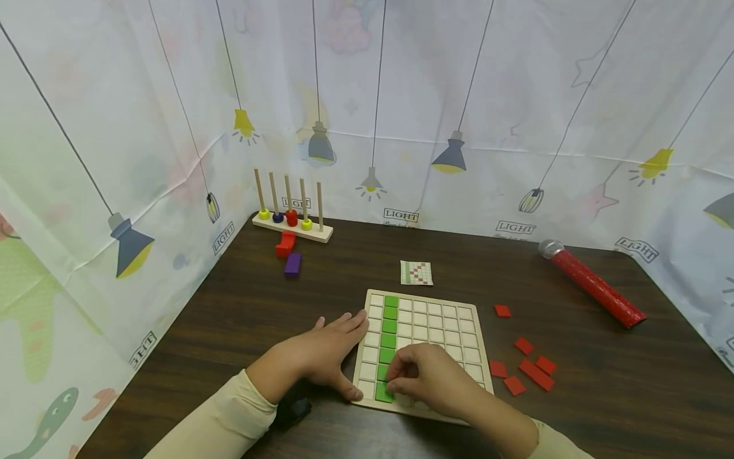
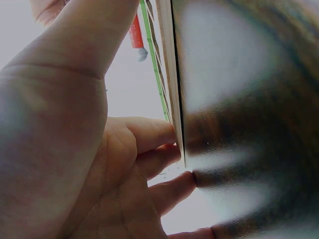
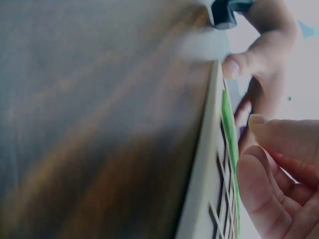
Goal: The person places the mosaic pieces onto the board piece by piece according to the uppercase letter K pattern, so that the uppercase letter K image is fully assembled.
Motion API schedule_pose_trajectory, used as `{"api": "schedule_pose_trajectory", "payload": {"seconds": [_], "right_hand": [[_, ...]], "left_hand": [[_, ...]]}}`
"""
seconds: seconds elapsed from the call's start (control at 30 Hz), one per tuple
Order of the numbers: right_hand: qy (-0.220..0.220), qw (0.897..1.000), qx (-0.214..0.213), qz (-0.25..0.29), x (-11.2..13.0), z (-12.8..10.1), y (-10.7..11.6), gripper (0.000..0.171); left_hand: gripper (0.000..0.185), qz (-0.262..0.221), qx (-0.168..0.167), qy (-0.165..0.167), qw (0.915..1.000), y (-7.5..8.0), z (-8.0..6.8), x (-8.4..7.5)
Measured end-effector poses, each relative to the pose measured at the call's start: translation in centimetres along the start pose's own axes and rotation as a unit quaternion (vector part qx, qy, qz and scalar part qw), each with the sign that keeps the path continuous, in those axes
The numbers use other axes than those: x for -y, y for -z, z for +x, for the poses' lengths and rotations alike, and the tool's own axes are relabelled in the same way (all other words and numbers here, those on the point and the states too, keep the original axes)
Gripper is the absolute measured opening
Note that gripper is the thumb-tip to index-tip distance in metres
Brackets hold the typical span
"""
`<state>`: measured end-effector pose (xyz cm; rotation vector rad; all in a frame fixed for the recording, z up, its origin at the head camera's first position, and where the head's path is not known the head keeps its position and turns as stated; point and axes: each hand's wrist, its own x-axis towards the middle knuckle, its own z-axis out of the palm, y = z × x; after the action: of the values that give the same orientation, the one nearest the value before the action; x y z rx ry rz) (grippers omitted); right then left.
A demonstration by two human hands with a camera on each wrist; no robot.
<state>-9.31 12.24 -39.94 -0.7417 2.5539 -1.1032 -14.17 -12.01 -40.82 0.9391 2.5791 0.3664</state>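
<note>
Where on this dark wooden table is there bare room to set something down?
Bare dark table lies left of the wooden grid board, and between the small pattern card and the red glitter tube. Crowded: loose red tiles right of the board, both hands on its near edge.

**Figure: The person's arms, sleeves and hands as seen from three cameras**

Head view: two forearms enter from the lower edge, each clothed in a long, close-fitting sleeve of pale cream fabric. The left sleeve (image 1: 218,424) ends at the wrist in a soft, slightly gathered cuff; the right sleeve (image 1: 559,443) shows only a short strip near the frame's bottom edge. A small black device (image 1: 292,411) sits under the left wrist, beside the cuff. The left hand (image 1: 327,354) and right hand (image 1: 427,376) are bare, without rings or gloves. Wrist views: fingers (image 2: 149,134) appear close and blurred; short, unpainted fingernails (image 3: 230,67) are visible.
</note>
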Motion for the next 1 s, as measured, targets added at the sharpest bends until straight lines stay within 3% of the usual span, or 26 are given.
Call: {"api": "schedule_pose_trajectory", "payload": {"seconds": [0.43,0.77,1.0], "right_hand": [[-0.036,0.997,-0.049,-0.046,-2.9,-1.8,3.4,0.011],[-0.121,0.983,-0.109,-0.082,-7.3,-2.8,8.7,0.017],[-0.174,0.972,-0.116,-0.106,-11.2,-3.2,12.7,0.025]], "left_hand": [[0.125,0.0,0.007,-0.001,1.0,-0.1,0.2,0.0],[0.124,-0.005,0.005,-0.002,1.0,0.0,0.1,0.0],[0.125,-0.007,0.008,-0.003,0.9999,0.0,0.1,0.0]]}}
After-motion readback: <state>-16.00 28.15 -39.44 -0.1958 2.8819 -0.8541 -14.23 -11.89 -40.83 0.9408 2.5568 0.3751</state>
